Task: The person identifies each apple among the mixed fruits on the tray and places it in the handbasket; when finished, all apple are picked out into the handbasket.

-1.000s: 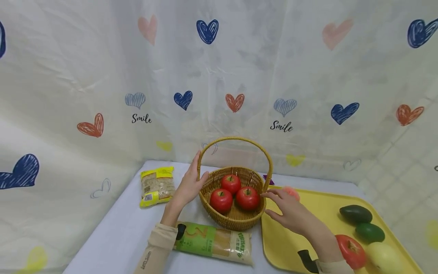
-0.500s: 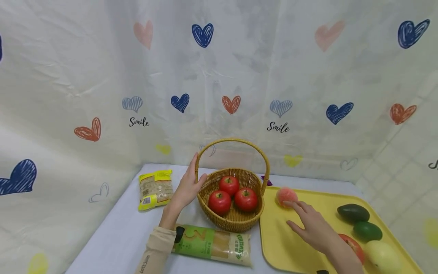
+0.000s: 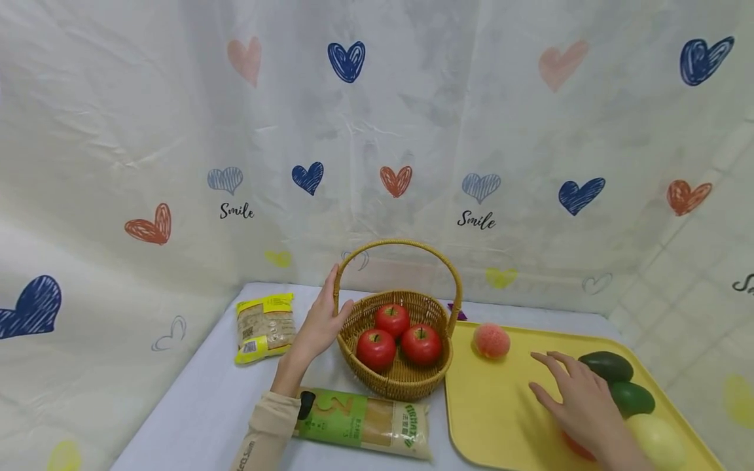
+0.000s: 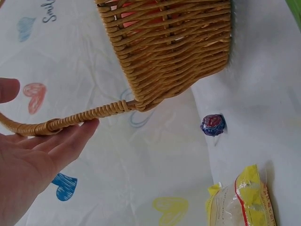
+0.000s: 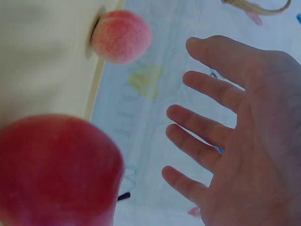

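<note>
A wicker basket with an arched handle holds several red apples, three of them in sight. My left hand touches the handle's left side; its fingers lie straight along the cane and the thumb stands apart. Over the yellow tray, my right hand is spread with nothing in it. Just below it a red apple sits on the tray, mostly hidden by the hand in the head view. A pink peach lies at the tray's far left corner.
Two dark green avocado-like fruits and a pale yellow round fruit lie on the tray's right. A green-and-tan noodle packet lies before the basket, a yellow bag to its left. A purple wrapped item is behind.
My right hand has moved from the basket's right side, past the peach, to above the red apple on the tray. The left hand stays at the handle; the view has shifted slightly.
</note>
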`<control>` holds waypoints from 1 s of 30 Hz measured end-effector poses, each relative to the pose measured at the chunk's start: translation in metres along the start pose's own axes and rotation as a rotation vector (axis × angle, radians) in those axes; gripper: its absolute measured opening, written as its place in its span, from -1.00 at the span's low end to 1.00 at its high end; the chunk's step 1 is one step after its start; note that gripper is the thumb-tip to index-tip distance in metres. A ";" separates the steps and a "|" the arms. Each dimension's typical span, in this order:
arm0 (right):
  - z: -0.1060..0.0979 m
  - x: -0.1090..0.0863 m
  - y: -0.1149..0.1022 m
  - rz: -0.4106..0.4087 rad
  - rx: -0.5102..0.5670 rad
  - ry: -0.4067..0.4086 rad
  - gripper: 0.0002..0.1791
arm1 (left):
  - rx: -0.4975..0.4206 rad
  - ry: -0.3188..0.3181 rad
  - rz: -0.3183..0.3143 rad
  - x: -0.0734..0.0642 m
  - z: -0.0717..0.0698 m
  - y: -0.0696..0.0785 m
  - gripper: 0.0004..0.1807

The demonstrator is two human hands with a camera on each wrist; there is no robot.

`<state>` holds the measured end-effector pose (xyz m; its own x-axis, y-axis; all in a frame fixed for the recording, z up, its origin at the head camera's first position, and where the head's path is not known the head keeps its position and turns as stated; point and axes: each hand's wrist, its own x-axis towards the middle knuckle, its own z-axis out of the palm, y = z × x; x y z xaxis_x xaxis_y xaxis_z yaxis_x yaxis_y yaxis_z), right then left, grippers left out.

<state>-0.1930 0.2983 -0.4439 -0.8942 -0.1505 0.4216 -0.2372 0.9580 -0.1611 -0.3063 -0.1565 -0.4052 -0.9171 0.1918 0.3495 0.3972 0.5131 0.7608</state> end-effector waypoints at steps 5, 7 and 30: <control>-0.001 -0.012 0.015 0.054 -0.002 -0.017 -0.45 | 0.009 -0.003 0.000 -0.001 0.000 0.001 -0.10; -0.001 -0.015 0.021 0.075 0.003 -0.026 -0.45 | 0.011 -0.001 0.006 0.000 0.000 0.001 -0.10; 0.006 -0.025 0.046 0.163 0.043 -0.263 -0.43 | 0.012 -0.009 0.006 0.002 -0.001 -0.001 -0.09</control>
<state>-0.1836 0.3447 -0.4675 -0.9880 -0.0591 0.1425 -0.0933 0.9645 -0.2472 -0.3085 -0.1575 -0.4042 -0.9150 0.2024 0.3489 0.4023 0.5219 0.7522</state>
